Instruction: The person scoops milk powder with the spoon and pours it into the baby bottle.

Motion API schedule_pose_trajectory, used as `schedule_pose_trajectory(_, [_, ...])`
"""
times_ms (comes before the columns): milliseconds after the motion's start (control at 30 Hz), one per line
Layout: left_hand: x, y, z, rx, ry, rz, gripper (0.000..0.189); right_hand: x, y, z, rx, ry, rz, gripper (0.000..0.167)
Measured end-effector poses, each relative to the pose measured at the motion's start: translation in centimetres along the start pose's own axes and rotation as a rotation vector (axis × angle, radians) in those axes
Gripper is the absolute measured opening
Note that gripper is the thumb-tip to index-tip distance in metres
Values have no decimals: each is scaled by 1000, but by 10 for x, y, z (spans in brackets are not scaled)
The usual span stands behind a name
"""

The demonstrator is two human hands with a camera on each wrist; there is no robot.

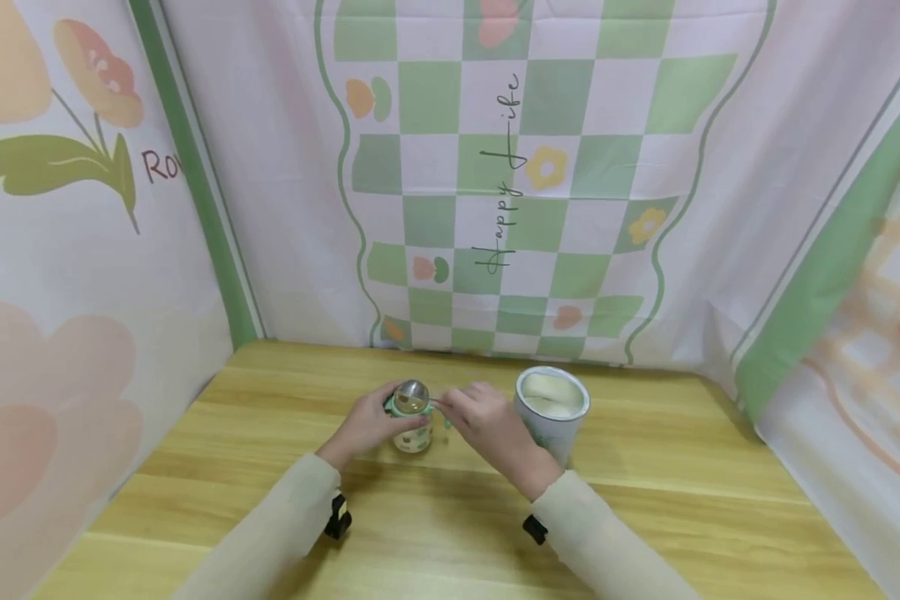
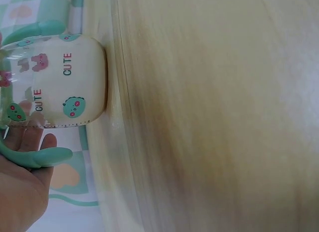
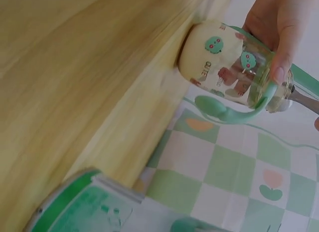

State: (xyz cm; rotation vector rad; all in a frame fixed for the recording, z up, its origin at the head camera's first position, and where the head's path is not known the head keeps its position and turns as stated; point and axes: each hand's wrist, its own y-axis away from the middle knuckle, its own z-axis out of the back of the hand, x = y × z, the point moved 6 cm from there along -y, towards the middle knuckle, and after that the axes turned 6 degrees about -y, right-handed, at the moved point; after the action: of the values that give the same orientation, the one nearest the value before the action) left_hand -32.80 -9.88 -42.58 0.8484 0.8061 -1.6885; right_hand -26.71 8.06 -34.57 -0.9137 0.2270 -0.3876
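A clear baby bottle [image 1: 412, 440] with green handles and printed animal faces stands upright on the table, cream-coloured stuff in its lower part. My left hand [image 1: 367, 427] grips it round the neck, thumb in front; in the right wrist view that thumb lies by the rim of the bottle [image 3: 214, 62]. From the right, my right hand [image 1: 491, 425] pinches the handle of a metal spoon [image 1: 412, 393], whose bowl is at the bottle's mouth. In the right wrist view the spoon's stem [image 3: 305, 101] meets the opening, and most of the right hand is out of frame.
An open white can [image 1: 551, 433] of pale powder stands just right of my right hand, its green printed side [image 3: 75, 207] showing in the right wrist view. A patterned curtain [image 1: 487, 208] hangs along the back of the wooden table [image 1: 435, 542].
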Motion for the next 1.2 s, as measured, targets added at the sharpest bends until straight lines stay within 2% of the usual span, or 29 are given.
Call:
schedule_pose_trajectory(67, [0, 0, 0, 2, 6, 2, 76, 1, 1, 1, 14, 11, 16, 21])
schedule_pose_trajectory(133, [1, 0, 0, 4, 12, 1, 77, 3, 2, 2, 25, 24, 34, 21])
schedule_pose_trajectory(267, [3, 0, 0, 10, 18, -2, 79, 6, 4, 2, 32, 51, 62, 12])
schedule_pose_trajectory(400, [4, 0, 0, 7, 14, -3, 77, 5, 6, 2, 18, 54, 63, 13])
schedule_pose_trajectory(500, [4, 0, -1, 5, 14, -2, 76, 5, 6, 1, 7, 55, 60, 19])
schedule_pose_trajectory(633, [4, 0, -1, 13, 24, -2, 77, 5, 6, 2, 0, 53, 55, 10])
schedule_pose_trajectory(767, [4, 0, -1, 18, 26, -5, 77, 4, 5, 2, -12, 49, 53, 23])
schedule_pose_trajectory(867, [4, 0, -1, 19, 30, -8, 76, 2, 4, 3, -15, 39, 49, 21])
schedule_pose_trajectory(967, [4, -1, -1, 19, 33, -3, 74, 0, 2, 6, -9, 20, 20, 12])
schedule_pose_trajectory(1100, [5, -2, -1, 13, 32, 8, 75, -6, -3, 10, -3, -21, -56, 19])
schedule_pose_trajectory(1200, [5, -3, 0, 10, 34, 12, 76, -11, -5, 11, -9, -64, -129, 18])
